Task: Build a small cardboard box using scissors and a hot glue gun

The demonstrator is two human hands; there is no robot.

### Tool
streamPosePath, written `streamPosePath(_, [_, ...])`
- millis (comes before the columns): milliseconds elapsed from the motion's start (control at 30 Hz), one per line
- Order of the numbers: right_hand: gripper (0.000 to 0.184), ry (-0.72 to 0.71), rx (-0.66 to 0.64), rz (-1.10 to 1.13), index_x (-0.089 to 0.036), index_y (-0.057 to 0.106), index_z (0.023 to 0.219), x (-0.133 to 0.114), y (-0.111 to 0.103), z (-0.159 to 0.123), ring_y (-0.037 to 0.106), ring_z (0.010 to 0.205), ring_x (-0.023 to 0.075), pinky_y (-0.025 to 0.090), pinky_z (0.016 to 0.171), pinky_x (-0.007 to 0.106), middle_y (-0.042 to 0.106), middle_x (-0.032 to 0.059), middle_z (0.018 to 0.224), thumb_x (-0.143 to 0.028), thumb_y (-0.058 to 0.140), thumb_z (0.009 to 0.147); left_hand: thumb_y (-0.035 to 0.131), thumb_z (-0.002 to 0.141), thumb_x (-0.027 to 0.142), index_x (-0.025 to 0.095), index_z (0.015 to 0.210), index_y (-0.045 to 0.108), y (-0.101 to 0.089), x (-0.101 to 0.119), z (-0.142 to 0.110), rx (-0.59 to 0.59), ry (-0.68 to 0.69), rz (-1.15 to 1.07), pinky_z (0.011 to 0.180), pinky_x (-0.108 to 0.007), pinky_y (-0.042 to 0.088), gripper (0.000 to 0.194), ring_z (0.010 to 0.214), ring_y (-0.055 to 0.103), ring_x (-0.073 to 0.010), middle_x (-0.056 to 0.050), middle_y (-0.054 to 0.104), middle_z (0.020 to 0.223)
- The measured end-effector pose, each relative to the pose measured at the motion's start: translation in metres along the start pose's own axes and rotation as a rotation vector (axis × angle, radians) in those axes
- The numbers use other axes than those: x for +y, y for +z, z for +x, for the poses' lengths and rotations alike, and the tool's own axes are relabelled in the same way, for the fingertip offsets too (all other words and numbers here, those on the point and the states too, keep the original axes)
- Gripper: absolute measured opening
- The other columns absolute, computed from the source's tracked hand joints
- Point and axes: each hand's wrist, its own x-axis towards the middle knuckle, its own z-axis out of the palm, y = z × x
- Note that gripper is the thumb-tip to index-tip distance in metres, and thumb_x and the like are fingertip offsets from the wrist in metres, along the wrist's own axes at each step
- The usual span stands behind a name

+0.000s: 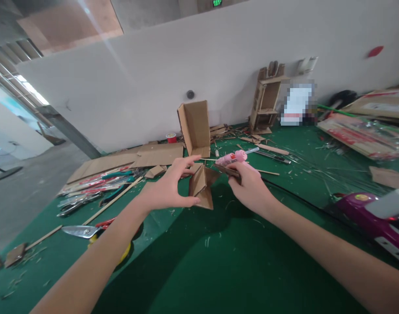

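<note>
A small folded cardboard piece (204,185) with angled flaps is in front of me, just above or on the green table. My left hand (167,185) curves around its left side, the thumb along its lower front and the fingers at its top. Pinched between the thumb and fingers of my right hand (248,185) is a small flat cardboard strip (226,169), close to the folded piece's right flap. A pink glue gun (232,157) lies just behind my right hand, partly hidden by it.
Behind stands an open cardboard corner shape (197,126), with a cardboard tower (266,102) farther right. Scissors (80,231) and packaged tools (98,187) lie left. A purple device (366,218) is at right, near plastic-wrapped packs (359,135). A black cable (294,196) crosses the table.
</note>
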Motion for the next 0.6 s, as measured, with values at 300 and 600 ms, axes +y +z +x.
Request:
streamPosePath(300, [0.062, -0.341, -0.227, -0.114, -0.017, 0.038, 0.138, -0.029, -0.006, -0.018, 0.039, 0.133, 0.0303, 0.037, 0.107, 0.049, 0.046, 0.0152, 0.142, -0.025, 0.059, 0.080, 0.070, 0.074, 0.040, 0.043, 0.148, 0.012, -0.010, 0.021, -0.009, -0.046, -0.035, 0.298, 0.100, -0.048, 0.046, 0.094, 0.131, 0.043, -0.0334, -0.005, 0.030, 0.149])
streamPosePath(600, [0.029, 0.124, -0.196, 0.082, -0.018, 0.055, 0.085, -0.037, 0.001, -0.016, 0.057, 0.061, 0.0173, 0.047, 0.054, 0.032, 0.061, 0.0040, 0.070, -0.047, 0.049, 0.091, 0.070, 0.071, 0.059, 0.041, 0.146, 0.018, 0.008, 0.005, 0.000, 0.083, -0.019, 0.204, 0.101, -0.050, 0.043, 0.094, 0.134, 0.039, -0.0356, -0.007, 0.029, 0.151])
